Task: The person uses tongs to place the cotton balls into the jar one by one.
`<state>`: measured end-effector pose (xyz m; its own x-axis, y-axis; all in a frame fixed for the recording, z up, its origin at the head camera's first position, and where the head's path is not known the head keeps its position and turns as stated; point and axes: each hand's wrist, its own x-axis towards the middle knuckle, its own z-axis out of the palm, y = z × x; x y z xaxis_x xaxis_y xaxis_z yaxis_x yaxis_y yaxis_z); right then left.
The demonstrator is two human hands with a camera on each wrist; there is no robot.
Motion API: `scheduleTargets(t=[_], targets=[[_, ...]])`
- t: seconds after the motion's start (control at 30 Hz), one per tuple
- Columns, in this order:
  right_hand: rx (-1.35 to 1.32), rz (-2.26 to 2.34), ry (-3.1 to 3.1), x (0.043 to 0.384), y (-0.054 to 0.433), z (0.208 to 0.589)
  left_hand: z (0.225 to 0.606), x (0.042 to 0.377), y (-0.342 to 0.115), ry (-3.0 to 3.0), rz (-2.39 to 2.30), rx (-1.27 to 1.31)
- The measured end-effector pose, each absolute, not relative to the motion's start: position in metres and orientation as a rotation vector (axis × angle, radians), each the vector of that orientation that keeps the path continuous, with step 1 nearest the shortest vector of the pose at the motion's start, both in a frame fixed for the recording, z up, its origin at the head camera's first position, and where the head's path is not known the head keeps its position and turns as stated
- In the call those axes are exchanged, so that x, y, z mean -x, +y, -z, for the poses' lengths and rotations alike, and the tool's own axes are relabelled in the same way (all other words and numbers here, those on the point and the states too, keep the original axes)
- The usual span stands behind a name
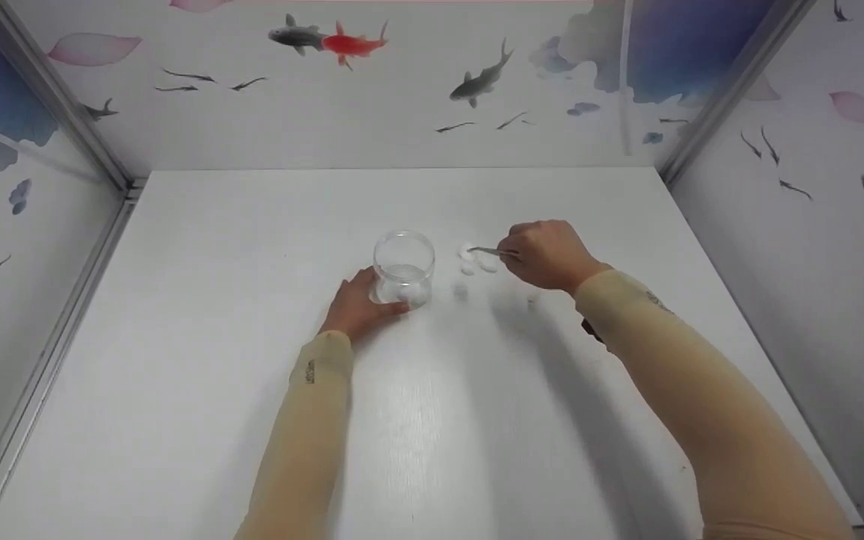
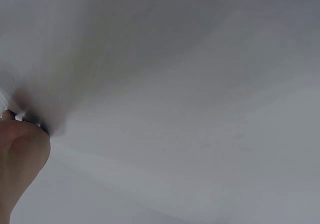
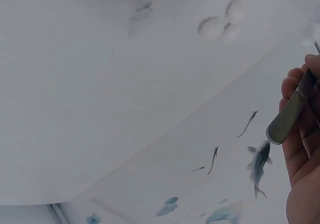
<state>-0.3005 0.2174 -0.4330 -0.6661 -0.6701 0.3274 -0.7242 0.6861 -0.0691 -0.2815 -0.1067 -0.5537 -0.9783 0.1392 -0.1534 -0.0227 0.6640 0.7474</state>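
My left hand [image 1: 357,306] grips a clear, open-topped jar [image 1: 404,255] low on its side, thumb across the front. In the left wrist view only part of that hand [image 2: 22,159] shows at the left edge. To the right of the jar, my right hand [image 1: 552,253] holds metal tweezers [image 1: 493,252], tips pointing left. At the tips is a small white round piece [image 1: 466,253], which overlaps them in the head view. The right wrist view shows the tweezers' broad end [image 3: 287,119] jutting from the fingers. Several similar white pieces [image 3: 212,28] lie close by on the table.
The white table [image 1: 177,337] is bordered by printed panels at the back [image 1: 402,112] and both sides. Shadows of the arms fall across its front part. A tiny speck [image 1: 532,301] lies below the right hand.
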Motion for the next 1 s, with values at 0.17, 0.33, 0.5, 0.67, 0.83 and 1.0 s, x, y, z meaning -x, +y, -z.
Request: scheduleTargets(t=[0.17,0.33,0.5,0.67,0.83,1.0], targets=[[-1.126,-0.292,-2.591,0.305,0.195,0.424,0.556,0.281,-0.108,2.681,-1.202,-0.074],[-1.157,-0.272,-2.584,0.307,0.172,0.42,0.556,0.279,-0.108,2.673,-1.226,-0.061],[-1.178,-0.238,-2.599,0.308,0.157,0.423,0.555,0.279,-0.106,2.673,-1.238,-0.073],[-1.184,-0.22,-2.629,0.309,0.15,0.427,0.552,0.279,-0.105,2.673,-1.234,-0.082],[-1.217,-0.209,-2.632,0.308,0.148,0.431,0.552,0.28,-0.106,2.671,-1.222,-0.074],[-1.237,-0.207,-2.623,0.309,0.148,0.433,0.552,0.281,-0.107,2.669,-1.223,-0.067]])
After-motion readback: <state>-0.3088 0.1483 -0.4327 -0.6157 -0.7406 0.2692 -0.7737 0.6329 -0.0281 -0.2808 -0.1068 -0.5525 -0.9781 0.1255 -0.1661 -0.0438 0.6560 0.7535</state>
